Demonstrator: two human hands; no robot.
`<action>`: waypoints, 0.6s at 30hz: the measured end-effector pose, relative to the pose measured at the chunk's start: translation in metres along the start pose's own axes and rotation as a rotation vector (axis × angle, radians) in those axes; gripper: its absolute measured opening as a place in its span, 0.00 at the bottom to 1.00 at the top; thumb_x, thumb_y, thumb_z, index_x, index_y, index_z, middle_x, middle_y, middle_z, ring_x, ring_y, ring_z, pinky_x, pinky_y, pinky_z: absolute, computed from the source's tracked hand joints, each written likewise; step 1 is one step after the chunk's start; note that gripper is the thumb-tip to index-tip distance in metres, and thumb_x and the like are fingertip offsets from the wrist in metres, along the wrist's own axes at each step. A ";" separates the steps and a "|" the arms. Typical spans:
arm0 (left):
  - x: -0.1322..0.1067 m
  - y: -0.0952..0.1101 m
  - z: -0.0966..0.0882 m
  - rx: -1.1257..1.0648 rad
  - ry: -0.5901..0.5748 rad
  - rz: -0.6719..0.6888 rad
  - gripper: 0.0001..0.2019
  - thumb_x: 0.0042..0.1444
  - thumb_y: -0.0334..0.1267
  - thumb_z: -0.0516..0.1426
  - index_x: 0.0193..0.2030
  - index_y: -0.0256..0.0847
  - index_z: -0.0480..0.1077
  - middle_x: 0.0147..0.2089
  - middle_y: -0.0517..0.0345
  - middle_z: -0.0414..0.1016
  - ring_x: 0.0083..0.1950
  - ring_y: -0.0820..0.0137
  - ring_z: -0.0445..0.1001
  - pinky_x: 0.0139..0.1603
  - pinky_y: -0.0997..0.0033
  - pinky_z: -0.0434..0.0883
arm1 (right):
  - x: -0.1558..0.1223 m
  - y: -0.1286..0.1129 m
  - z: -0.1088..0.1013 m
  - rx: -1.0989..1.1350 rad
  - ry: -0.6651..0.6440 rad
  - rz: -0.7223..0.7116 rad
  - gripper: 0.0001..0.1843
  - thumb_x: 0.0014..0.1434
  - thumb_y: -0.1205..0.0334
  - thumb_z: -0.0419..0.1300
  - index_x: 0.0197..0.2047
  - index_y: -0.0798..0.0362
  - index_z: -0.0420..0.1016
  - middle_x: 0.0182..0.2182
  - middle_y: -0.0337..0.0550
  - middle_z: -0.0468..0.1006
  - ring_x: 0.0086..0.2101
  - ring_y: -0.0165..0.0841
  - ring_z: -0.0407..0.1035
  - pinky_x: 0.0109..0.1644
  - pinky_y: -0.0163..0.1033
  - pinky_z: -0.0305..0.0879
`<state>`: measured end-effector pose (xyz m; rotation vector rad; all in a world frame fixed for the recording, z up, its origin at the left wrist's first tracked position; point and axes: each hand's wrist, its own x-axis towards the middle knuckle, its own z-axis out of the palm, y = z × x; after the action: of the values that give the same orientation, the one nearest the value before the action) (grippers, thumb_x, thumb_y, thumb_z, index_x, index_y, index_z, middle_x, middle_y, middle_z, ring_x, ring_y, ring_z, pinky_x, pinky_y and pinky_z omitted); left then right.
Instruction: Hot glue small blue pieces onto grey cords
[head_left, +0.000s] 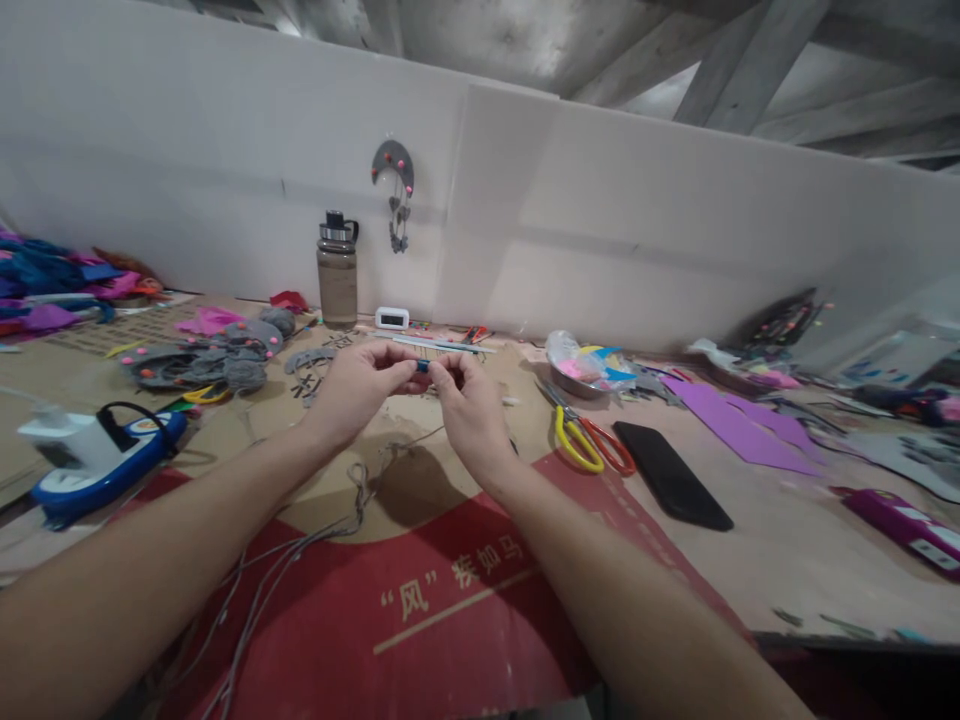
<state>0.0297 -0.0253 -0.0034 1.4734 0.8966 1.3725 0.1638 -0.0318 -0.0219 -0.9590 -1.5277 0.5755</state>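
Observation:
Both hands meet above the middle of the work surface. Between their fingertips is a small dark blue piece, too small to name. My left hand pinches its left end with thumb and forefinger. My right hand has its fingers closed at the right end of the same piece. Grey cord lies loosely beneath the hands and trails toward me over the red printed cardboard. Small grey cut pieces lie just left of my left hand.
Scissors with yellow and red handles and a black phone lie to the right. A bowl holds plastic and scraps. Behind stand a water bottle and a small white clock. A blue-and-white power strip sits left.

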 end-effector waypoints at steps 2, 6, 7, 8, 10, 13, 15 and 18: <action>0.000 0.000 0.000 -0.044 0.000 -0.020 0.07 0.45 0.35 0.61 0.32 0.35 0.73 0.31 0.56 0.76 0.33 0.70 0.76 0.45 0.62 0.73 | 0.000 0.001 0.000 0.010 -0.006 0.003 0.10 0.59 0.55 0.51 0.33 0.53 0.66 0.29 0.39 0.71 0.30 0.29 0.65 0.35 0.36 0.60; 0.000 0.001 -0.001 -0.079 -0.041 -0.049 0.07 0.44 0.31 0.59 0.32 0.34 0.73 0.31 0.54 0.77 0.34 0.69 0.77 0.47 0.60 0.73 | 0.001 0.002 0.000 0.013 -0.004 0.010 0.10 0.59 0.55 0.51 0.33 0.53 0.66 0.29 0.39 0.71 0.30 0.29 0.65 0.36 0.36 0.61; -0.001 0.002 0.000 -0.073 -0.050 -0.049 0.07 0.44 0.31 0.60 0.33 0.34 0.74 0.32 0.54 0.77 0.35 0.69 0.77 0.47 0.61 0.73 | 0.001 0.002 0.000 0.011 -0.001 0.011 0.10 0.59 0.55 0.51 0.33 0.53 0.65 0.28 0.39 0.71 0.30 0.29 0.65 0.36 0.36 0.61; -0.001 0.002 0.000 -0.061 -0.054 -0.045 0.08 0.43 0.31 0.60 0.33 0.34 0.74 0.32 0.54 0.77 0.35 0.69 0.77 0.47 0.61 0.73 | 0.001 0.002 0.000 0.012 0.000 0.012 0.10 0.59 0.55 0.51 0.32 0.53 0.65 0.28 0.39 0.71 0.30 0.29 0.65 0.36 0.36 0.61; -0.001 0.003 0.000 -0.032 -0.047 -0.034 0.09 0.44 0.33 0.61 0.34 0.35 0.74 0.33 0.54 0.78 0.35 0.69 0.76 0.45 0.62 0.73 | 0.001 0.001 -0.001 0.022 -0.007 0.012 0.10 0.59 0.56 0.51 0.32 0.53 0.65 0.28 0.38 0.72 0.29 0.29 0.65 0.35 0.36 0.60; 0.000 0.003 0.000 0.002 -0.019 -0.027 0.10 0.44 0.37 0.62 0.34 0.36 0.75 0.33 0.53 0.78 0.34 0.70 0.76 0.44 0.63 0.74 | 0.000 -0.003 -0.002 0.010 -0.008 -0.003 0.09 0.59 0.57 0.51 0.31 0.52 0.65 0.28 0.38 0.71 0.29 0.28 0.65 0.35 0.35 0.59; 0.001 0.002 0.000 0.011 0.005 -0.022 0.10 0.45 0.39 0.62 0.32 0.36 0.74 0.32 0.53 0.78 0.34 0.70 0.76 0.43 0.63 0.75 | 0.000 -0.004 -0.003 -0.026 0.007 -0.016 0.09 0.59 0.57 0.52 0.30 0.52 0.65 0.28 0.38 0.71 0.29 0.29 0.64 0.35 0.36 0.58; 0.001 0.000 -0.001 0.010 0.029 -0.012 0.09 0.45 0.40 0.62 0.31 0.36 0.74 0.31 0.52 0.77 0.33 0.69 0.76 0.42 0.64 0.75 | -0.001 -0.004 -0.004 -0.079 0.021 -0.024 0.09 0.59 0.57 0.52 0.29 0.51 0.65 0.28 0.38 0.71 0.29 0.29 0.63 0.35 0.36 0.57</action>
<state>0.0291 -0.0239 -0.0028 1.4567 0.9306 1.3861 0.1669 -0.0354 -0.0180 -1.0024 -1.5510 0.4897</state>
